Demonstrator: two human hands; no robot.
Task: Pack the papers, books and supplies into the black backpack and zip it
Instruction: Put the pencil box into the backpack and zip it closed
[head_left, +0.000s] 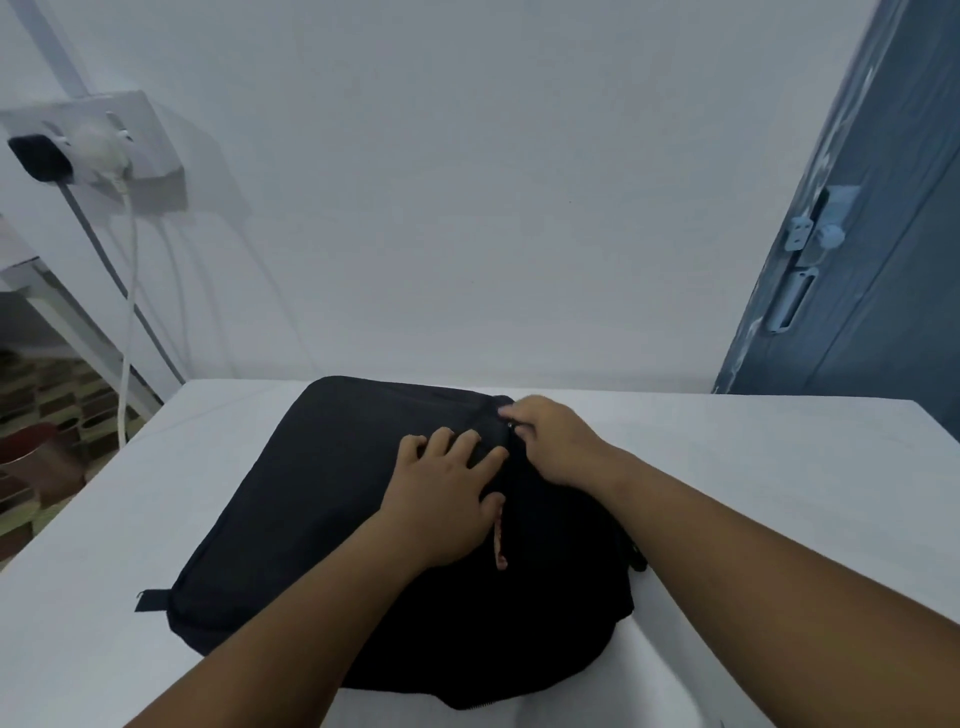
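Black backpack (322, 499) lies flat on white table (779, 493), roughly mid-table, far edge near the wall (467, 208). Fabric plain matte black, soft-sided, looks full and a bit domed. Seam/zip line runs along its left and far edges. Small black strap tab (151, 599) sticks out at the near-left corner; another dark strap bit pokes out on the right side. A thin reddish strip (500, 545) shows on top, just below the L thumb.

Left hand (447, 483) rests palm-down on top of the bag, fingers straight and spread, pressing the fabric, nothing gripped. Right hand (556, 441) sits just beside it at the bag's far-right top corner, fingers curled in, pinching at a small metal zipper pull (510, 425); pull mostly hidden by fingers, only a glint shows. Can't tell how far the zip is closed.

Bkgd: wall socket (98, 145) w/ black and white plugs and cables hanging down at left, blue door (872, 260) w/ latch at right.
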